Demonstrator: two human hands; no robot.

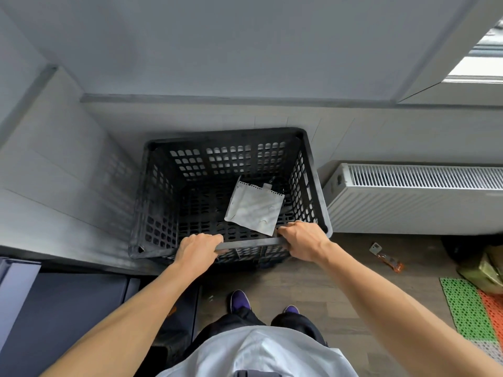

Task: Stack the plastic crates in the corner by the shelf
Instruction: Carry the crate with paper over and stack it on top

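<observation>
Black crate [190,170]: both arms outstretched, left hand [197,247] and right hand [304,240] grip clamped over near rim.

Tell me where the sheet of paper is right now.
In the head view, the sheet of paper lies inside the black crate, toward its right side, just beyond the right hand that grips the near rim.

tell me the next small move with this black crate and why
Probably settle the black plastic crate squarely and release it: the left hand and right hand both grip its near rim, and it is already close to the back wall, beside the radiator.
</observation>
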